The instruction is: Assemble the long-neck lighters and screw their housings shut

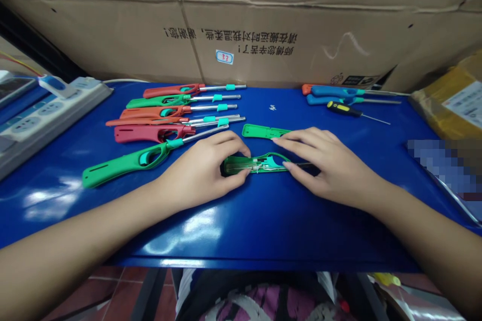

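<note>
An opened green gas lighter (258, 164) lies on the blue table in front of me, its clear fuel tank, teal trigger and thin inner parts exposed. My left hand (214, 163) is closed around its handle end, thumb below and forefinger above. From the other side, my right hand (320, 158) spans the trigger end, its thumb tip on the lighter's body. The fingertips of that hand reach to the separate green shell half (263, 131), which lies just behind; whether they press on it I cannot tell. My right fingers partly hide the metal barrel.
Several red, orange and green lighters, including a green one (124, 166), lie at left. Blue lighters (331, 93) and a black-and-yellow screwdriver (344, 109) lie back right. A power strip (45, 115) edges the left; a cardboard box (241, 20) stands behind.
</note>
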Available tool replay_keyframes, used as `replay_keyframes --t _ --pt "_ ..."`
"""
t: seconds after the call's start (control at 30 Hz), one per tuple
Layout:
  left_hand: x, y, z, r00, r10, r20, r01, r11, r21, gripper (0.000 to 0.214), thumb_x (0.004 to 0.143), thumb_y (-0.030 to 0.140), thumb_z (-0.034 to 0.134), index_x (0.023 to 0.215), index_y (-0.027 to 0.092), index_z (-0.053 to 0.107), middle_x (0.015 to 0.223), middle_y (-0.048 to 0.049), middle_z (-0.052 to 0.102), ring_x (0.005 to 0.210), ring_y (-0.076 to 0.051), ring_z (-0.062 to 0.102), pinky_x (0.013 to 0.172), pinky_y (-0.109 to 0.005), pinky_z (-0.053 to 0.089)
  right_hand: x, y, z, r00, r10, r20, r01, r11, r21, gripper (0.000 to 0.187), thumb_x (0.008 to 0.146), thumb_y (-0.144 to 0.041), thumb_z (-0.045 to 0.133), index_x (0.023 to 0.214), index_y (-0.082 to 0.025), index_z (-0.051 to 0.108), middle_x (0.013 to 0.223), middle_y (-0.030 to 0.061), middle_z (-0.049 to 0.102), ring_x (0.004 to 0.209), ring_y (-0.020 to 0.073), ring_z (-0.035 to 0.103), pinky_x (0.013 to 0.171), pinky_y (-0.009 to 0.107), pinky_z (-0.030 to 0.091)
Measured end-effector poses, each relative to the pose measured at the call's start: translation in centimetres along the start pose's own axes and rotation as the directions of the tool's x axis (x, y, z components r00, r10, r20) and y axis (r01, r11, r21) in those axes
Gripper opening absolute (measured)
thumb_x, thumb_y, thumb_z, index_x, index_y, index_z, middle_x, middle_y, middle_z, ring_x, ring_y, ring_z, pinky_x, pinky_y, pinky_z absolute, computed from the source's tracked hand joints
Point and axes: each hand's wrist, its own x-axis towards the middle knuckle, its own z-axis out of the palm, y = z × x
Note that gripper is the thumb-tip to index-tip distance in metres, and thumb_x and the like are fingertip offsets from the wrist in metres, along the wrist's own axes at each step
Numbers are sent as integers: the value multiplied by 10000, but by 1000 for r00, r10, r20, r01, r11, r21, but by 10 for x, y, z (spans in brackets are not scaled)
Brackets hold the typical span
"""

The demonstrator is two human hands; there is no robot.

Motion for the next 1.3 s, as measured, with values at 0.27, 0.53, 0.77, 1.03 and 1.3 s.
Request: replay_keyframes --t 0.27,0.53,0.77,1.03,1.3 --pt "-4 -6 8 986 130 100 -141 984 108 376 993 190 535 1367 199 582 1286 -99 656 1164 -243 623 1000 -409 533 -6 10 -29 973 89 214 -91 996 -1 248 846 -274 638 1085 -220 595 1074 77 662 973 266 597 844 418 460" --pt "1 -13 7 973 202 114 -216 967 132 378 1018 197 507 1382 222 604 1302 -70 676 1139 -226 623 983 -396 531 -8 24 -34 955 118 272 -129 991 26 175 962 -374 563 1037 -234 638 1036 63 678 961 249 620 833 379 450" --pt "0 -16 10 964 233 132 -254 951 179 437 1018 187 494 1448 238 556 1417 -32 637 1110 -232 589 954 -400 525 0 16 -16 962 138 237 -176 974 146 162 993 -326 556 904 -211 628 911 28 667 843 188 593 734 322 426" --pt "-1 -17 18 950 284 130 -311 901 303 433 1034 193 460 1459 197 544 1454 -9 613 1089 -261 558 880 -420 538 0 22 -11 964 181 195 -229 938 261 151 940 -323 650 861 -195 648 876 24 633 790 164 571 711 307 446" --pt "-1 -13 21 952 282 118 -306 889 342 436 1031 177 452 1457 193 543 1449 -14 617 1104 -262 551 881 -418 526 -2 15 -9 992 126 28 -129 982 139 263 983 -263 558 1216 -193 658 1236 101 634 1155 250 599 1005 416 497"
